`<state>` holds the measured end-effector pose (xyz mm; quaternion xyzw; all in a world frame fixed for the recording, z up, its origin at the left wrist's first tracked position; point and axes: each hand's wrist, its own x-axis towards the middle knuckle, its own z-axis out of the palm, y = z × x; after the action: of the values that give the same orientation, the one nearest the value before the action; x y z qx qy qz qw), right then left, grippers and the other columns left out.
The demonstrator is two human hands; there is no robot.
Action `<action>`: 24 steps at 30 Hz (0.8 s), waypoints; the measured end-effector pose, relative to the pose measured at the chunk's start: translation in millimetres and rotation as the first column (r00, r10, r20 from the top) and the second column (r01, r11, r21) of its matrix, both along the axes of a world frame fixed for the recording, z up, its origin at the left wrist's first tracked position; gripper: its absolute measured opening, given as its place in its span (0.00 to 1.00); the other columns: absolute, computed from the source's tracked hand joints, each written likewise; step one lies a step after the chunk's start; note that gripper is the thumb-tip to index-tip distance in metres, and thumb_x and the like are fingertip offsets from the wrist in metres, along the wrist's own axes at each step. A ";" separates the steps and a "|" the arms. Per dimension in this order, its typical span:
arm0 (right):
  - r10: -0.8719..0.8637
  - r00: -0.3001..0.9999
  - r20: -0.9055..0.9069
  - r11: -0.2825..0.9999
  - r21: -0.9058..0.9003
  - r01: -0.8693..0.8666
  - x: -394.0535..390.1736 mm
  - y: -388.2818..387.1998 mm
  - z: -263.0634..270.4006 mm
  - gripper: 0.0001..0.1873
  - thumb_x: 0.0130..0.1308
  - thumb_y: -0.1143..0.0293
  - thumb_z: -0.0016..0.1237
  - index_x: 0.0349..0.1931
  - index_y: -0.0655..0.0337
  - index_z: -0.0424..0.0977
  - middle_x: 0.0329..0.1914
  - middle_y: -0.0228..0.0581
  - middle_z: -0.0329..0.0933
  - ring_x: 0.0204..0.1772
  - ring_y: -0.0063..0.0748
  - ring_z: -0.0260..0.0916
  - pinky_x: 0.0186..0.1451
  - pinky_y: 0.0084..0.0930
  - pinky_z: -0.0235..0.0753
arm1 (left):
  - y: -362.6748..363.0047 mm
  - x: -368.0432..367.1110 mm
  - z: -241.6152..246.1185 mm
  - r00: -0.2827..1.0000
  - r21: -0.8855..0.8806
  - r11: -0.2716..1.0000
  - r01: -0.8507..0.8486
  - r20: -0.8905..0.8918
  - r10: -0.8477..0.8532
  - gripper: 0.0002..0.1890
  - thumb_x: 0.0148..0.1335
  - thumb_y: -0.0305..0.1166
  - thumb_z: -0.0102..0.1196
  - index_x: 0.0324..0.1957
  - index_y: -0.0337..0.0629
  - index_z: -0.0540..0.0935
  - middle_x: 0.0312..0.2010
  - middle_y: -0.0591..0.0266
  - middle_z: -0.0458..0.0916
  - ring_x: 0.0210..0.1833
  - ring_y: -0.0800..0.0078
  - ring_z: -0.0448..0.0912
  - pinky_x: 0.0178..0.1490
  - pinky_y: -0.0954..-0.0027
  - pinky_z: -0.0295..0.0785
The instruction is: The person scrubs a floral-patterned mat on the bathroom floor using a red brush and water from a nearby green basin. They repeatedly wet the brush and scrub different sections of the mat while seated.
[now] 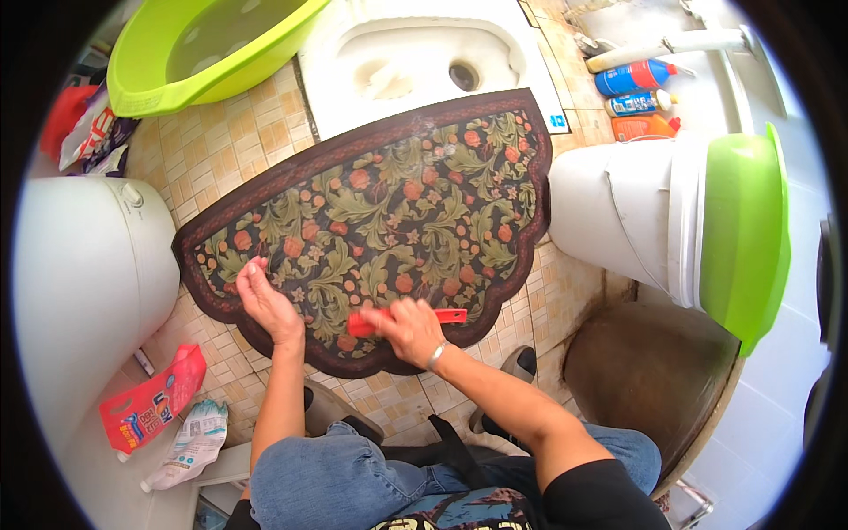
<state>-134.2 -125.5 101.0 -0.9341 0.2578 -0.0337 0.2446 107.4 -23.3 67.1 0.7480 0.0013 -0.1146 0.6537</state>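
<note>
A dark doormat (391,218) with a floral pattern and a scalloped edge lies before me, its far edge over the rim of a white squat toilet (424,40). My right hand (407,331), wearing a metal bracelet, grips a red plastic brush (452,316) over the mat's near part. The brush head is partly hidden and blurred. Above the mat's near left part, my left hand (265,298) is half curled, palm turned inward, and nothing shows in it.
A green basin (152,89) of water stands at the back left. At the right are a white bucket (609,212), a green basin (742,232), cleaner bottles (633,77) and a brown vat (642,377). Detergent pouches (156,404) lie left, near a white appliance (93,258).
</note>
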 end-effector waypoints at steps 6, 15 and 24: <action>-0.724 0.675 -0.141 0.687 -0.232 0.689 -114.1 -150.1 -13.2 0.23 0.75 0.58 0.47 0.67 0.51 0.71 0.36 0.50 0.79 0.38 0.58 0.80 0.39 0.53 0.78 | 41.8 7.8 -15.8 0.998 0.099 0.994 -0.050 0.054 0.044 0.15 0.81 0.37 0.46 0.50 0.32 0.76 0.48 0.56 0.80 0.53 0.70 0.76 0.64 0.67 0.68; 0.023 0.983 -0.181 0.999 -0.032 -0.029 -38.5 -54.8 -3.3 0.33 0.69 0.54 0.55 0.74 0.40 0.65 0.33 0.39 0.75 0.31 0.49 0.80 0.31 0.44 0.81 | 16.0 1.9 3.4 0.978 0.223 0.963 0.153 0.108 -0.181 0.16 0.81 0.37 0.47 0.56 0.32 0.78 0.53 0.59 0.78 0.57 0.69 0.75 0.65 0.67 0.67; -0.682 0.716 -0.148 0.725 -0.014 0.688 -79.6 -182.0 -14.6 0.30 0.75 0.51 0.45 0.75 0.44 0.65 0.49 0.58 0.84 0.51 0.63 0.81 0.53 0.51 0.78 | 9.2 -5.8 -18.4 0.672 0.952 0.302 0.058 0.187 -0.717 0.51 0.73 0.56 0.51 0.79 0.26 0.45 0.81 0.31 0.39 0.85 0.41 0.36 0.84 0.46 0.31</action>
<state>-213.7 -307.5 86.4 -0.7669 0.6025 -0.0493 0.2153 101.6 -14.1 48.7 0.9398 -0.3355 -0.0223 0.0605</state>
